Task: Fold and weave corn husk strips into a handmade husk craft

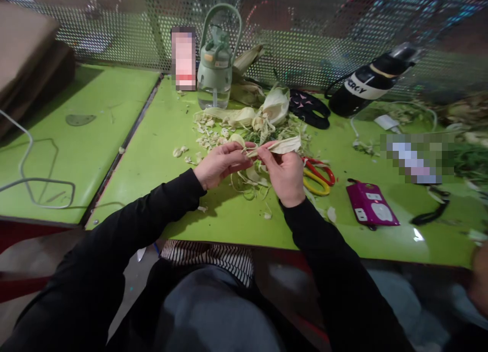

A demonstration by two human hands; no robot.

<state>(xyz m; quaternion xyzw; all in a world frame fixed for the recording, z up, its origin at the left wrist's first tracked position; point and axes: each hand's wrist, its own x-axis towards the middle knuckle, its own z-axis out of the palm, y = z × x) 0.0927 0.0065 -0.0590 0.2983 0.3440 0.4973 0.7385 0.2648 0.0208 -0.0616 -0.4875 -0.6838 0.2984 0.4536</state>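
Both my hands are raised a little above the green table [160, 138], pinching the same pale strip of corn husk [284, 146]. My left hand [221, 164] grips its left end with closed fingers. My right hand [284, 177] holds the strip near the middle, thumb and fingers pressed on it; the husk's free end sticks out to the right. Below and behind my hands lies a heap of husk leaves and scraps [247, 121]. Red and yellow scissors [318, 177] lie just right of my right hand.
A green water bottle [215, 62] stands at the back, a black bottle [366, 85] lies at the back right. A magenta power strip [371, 204] is near the front right. A perforated metal screen [305, 32] closes the far side. A white cable [34, 174] loops over the left table.
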